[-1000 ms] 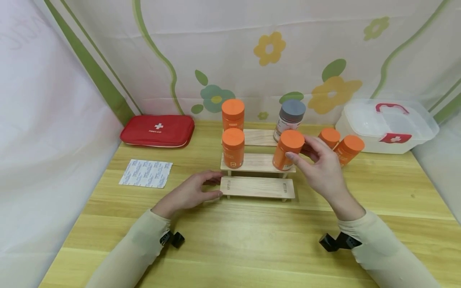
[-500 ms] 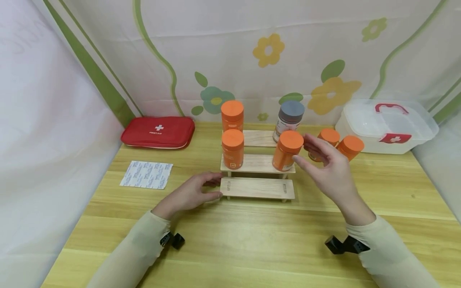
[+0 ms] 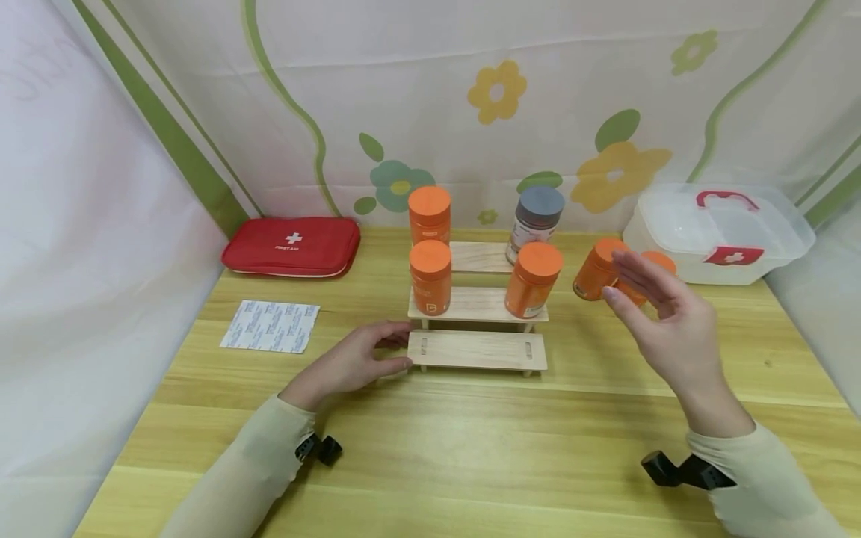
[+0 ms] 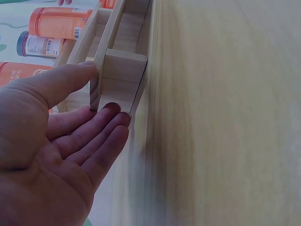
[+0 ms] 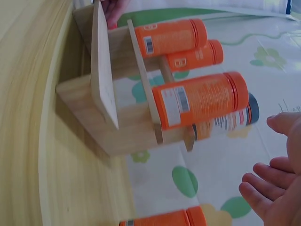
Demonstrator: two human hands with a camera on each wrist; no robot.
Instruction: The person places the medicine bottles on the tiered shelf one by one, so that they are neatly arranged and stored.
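My left hand (image 3: 353, 360) holds the left end of a three-step wooden display rack (image 3: 477, 350). In the left wrist view, thumb and index fingertip of my left hand (image 4: 56, 132) meet opposite edges of the lowest step's end. Two orange jars stand on the middle step, the left jar (image 3: 431, 280) and the right jar (image 3: 534, 282). Behind them, the top step bears another orange jar (image 3: 430, 213) and a grey-lidded jar (image 3: 536, 224). My right hand (image 3: 679, 336) hovers, spread and holding nothing, near two orange jars on the table; it partly covers the right one (image 3: 659, 261).
The other loose orange jar (image 3: 599, 270) stands right of the rack. A clear first-aid box (image 3: 723, 243) sits at the back right, a red first-aid pouch (image 3: 291, 246) at the back left. A printed white sheet (image 3: 270, 326) lies in front of the pouch.
My right hand has let go of the right orange jar on the middle step and moved right toward the loose jars. The left hand stays at the rack's left end.
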